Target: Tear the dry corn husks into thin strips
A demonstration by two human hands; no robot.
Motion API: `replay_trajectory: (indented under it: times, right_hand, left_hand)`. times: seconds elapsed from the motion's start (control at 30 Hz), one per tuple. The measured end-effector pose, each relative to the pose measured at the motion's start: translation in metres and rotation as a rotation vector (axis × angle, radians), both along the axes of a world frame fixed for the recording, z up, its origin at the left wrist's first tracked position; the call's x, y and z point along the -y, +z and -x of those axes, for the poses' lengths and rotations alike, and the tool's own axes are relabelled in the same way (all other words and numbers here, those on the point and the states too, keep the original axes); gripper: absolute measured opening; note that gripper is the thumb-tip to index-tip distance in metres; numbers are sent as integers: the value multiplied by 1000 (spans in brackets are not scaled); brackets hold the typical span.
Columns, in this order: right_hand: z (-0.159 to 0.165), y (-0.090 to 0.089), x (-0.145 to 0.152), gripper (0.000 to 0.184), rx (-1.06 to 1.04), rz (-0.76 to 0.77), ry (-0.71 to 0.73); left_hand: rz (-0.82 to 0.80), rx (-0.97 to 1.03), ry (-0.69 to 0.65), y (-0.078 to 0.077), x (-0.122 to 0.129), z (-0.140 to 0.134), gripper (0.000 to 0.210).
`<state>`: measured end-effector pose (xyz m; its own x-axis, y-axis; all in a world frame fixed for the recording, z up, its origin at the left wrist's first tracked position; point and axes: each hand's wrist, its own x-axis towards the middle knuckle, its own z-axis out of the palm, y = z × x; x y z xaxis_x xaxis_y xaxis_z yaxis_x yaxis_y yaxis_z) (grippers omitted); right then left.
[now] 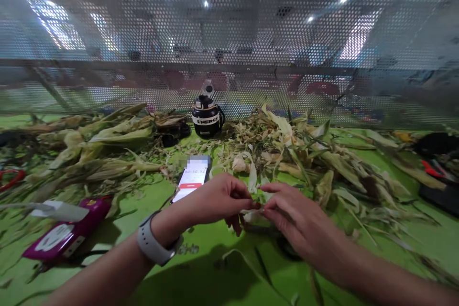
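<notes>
In the head view, my left hand (225, 199) is curled with thumb and fingers pinched together, a pale watch strap (152, 244) round its wrist. My right hand (292, 213) faces it from the right, its thumb and fingertips closed on a pale piece of corn husk (253, 216). The husk runs between the two sets of fingertips, above the green tabletop (201, 277). My left fingers partly hide it. A phone (192, 177) with a timer on its lit screen lies just beyond my left hand.
Heaps of dry husks lie at left (103, 143) and right (301, 148). A black jug marked ENERGY (207, 117) stands at the back, before a perforated metal screen (229, 33). A purple power strip (68, 234) with a white charger (60, 210) lies on the left.
</notes>
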<state>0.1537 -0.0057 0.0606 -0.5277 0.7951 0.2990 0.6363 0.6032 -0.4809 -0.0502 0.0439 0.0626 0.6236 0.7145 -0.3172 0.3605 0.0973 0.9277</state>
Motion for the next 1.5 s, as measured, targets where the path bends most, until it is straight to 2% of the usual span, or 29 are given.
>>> replay_trajectory:
  times: [0.13,0.2,0.43,0.6,0.67,0.73,0.83,0.9,0.97,1.07,1.13,1.17,1.23,1.3,1.4,1.5]
  right_hand:
    - [0,-5,-10,22,67,166,-70]
    - [0,-5,-12,22,88,198,-85]
    - [2,-14,-13,18,146,118,-54]
    - [2,-12,-11,14,145,146,-45]
    - [2,-9,-11,13,77,228,-75]
    - [1,-6,-12,12,-59,386,-83]
    - [-2,-3,-16,24,-229,706,19]
    - [-5,-1,-20,28,-250,796,60]
    - [-9,2,-23,30,-245,727,26]
    - [-16,8,-28,30,-245,591,-38]
    - [-20,12,-30,30,-256,575,-47]
    - [-22,14,-30,30,-258,580,-46]
    - [-23,18,-29,30,-258,588,-38]
    - [-21,23,-25,30,-248,554,-31]
    - [-17,28,-14,27,-171,396,-8]
    - [-12,22,-9,24,-26,205,43]
  left_hand:
    - [94,102,41,-2,0,-2,36]
    - [126,124,59,-2,1,-3,38]
    - [187,161,92,-2,3,-4,47]
    - [160,139,78,-7,0,-1,35]
    - [132,139,77,-8,1,0,33]
    - [83,151,62,-7,3,-1,31]
    - [9,145,56,-2,6,-1,28]
    - [-26,118,49,4,5,1,31]
    - [-59,33,-8,9,3,6,37]
    - [-207,-255,-222,12,5,14,52]
    - [-408,-429,-378,8,10,18,40]
    - [-481,-458,-414,4,14,18,32]
    - [-567,-452,-403,-4,19,18,13]
    - [-569,-426,-362,-10,18,16,15]
    - [-482,-346,-261,-10,5,11,18]
    - [-436,-324,-190,-4,-14,2,18]
